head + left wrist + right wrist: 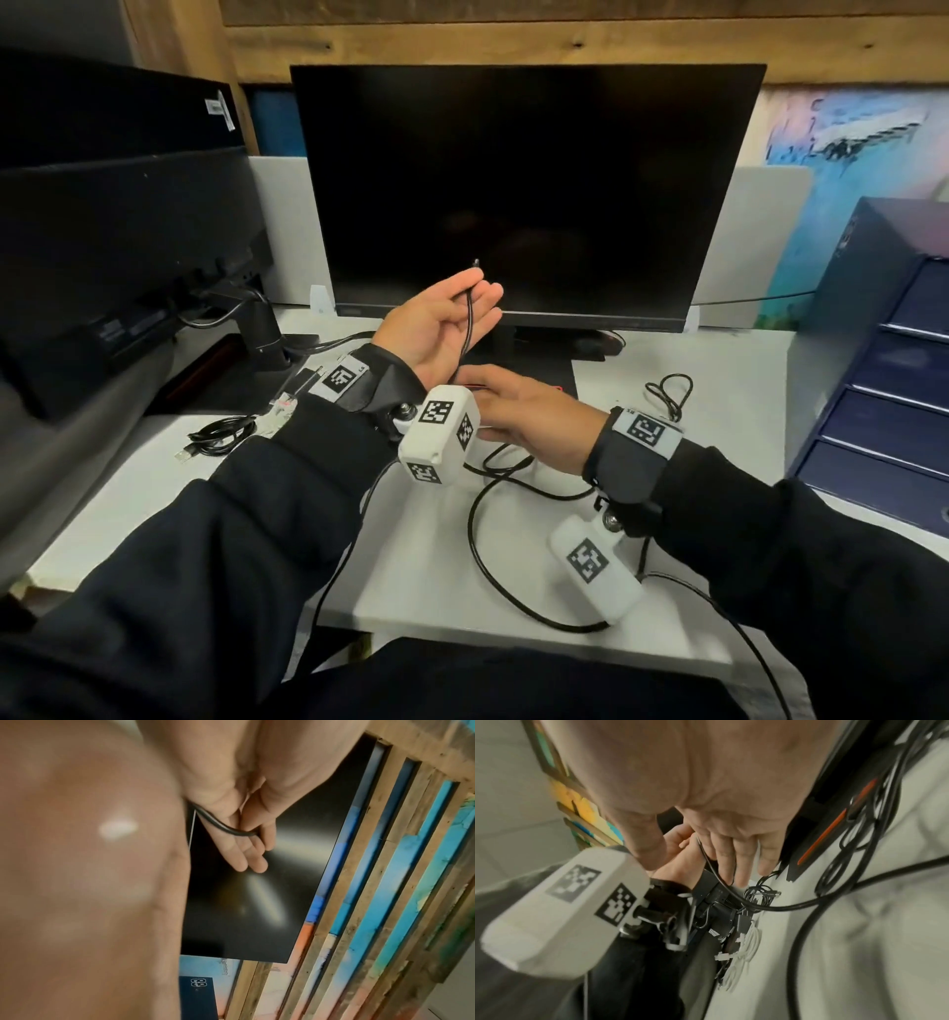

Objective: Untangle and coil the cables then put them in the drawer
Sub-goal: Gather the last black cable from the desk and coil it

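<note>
While the left hand (436, 329) pinches a black cable (468, 329), the flat right hand (529, 416) crosses before the monitor (524, 195).

The head camera looked forward and down over both forearms at the white desk (667, 360) and the dark monitor (524, 195). The left wrist camera sat close under the palm, facing up at that same monitor (257, 902) and the slatted wall (385, 882). The right wrist camera looked down along the fingers at the desk (859, 943).
</note>
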`<state>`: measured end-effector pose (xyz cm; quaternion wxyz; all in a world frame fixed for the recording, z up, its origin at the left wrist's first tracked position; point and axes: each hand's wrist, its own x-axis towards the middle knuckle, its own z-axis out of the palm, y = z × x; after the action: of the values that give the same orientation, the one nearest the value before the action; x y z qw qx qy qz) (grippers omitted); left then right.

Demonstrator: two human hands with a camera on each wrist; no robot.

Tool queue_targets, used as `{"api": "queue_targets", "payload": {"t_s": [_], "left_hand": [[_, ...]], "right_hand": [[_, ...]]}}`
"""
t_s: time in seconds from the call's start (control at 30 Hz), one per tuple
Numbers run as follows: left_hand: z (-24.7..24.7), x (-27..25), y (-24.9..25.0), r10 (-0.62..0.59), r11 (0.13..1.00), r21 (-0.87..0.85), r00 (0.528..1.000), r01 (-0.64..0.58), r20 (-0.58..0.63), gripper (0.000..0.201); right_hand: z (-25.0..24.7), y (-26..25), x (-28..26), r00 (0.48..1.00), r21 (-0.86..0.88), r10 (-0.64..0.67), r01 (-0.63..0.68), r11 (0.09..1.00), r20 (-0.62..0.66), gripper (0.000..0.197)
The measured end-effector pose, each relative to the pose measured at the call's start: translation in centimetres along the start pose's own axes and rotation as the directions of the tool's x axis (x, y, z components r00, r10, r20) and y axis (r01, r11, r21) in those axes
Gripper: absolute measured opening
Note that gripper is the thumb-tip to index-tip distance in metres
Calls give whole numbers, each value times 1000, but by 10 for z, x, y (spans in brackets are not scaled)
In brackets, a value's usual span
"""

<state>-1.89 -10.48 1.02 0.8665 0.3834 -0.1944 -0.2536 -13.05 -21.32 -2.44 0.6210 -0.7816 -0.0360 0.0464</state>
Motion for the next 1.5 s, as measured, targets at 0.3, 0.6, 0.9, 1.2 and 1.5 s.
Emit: {"api": "queue_targets", "payload": {"t_s": [0.3,0.6,0.9,1.2,1.5], "left_hand": [[-16,4,7,326,716,670,943,-196,-73,25],[-11,2,2,54,409,912,999,-28,6,18],[-3,-7,-5,-454,833,419,880,361,143,25],[1,-6,-13,-143,990,37,966,139,216,24],[-22,8,-14,5,999,53,999,-7,47,27]], "right_hand": [[-26,-9,2,983,179,-88,116,977,-160,20],[-76,2,8,811,-491,-348,86,867,-471,23],[-81,13,11,731,-648,-493,91,756,-472,24],[-35,35,11,974,-548,-127,2,837,-189,41],[-22,18,-1,997,-727,-69,25,686,-32,20]]}}
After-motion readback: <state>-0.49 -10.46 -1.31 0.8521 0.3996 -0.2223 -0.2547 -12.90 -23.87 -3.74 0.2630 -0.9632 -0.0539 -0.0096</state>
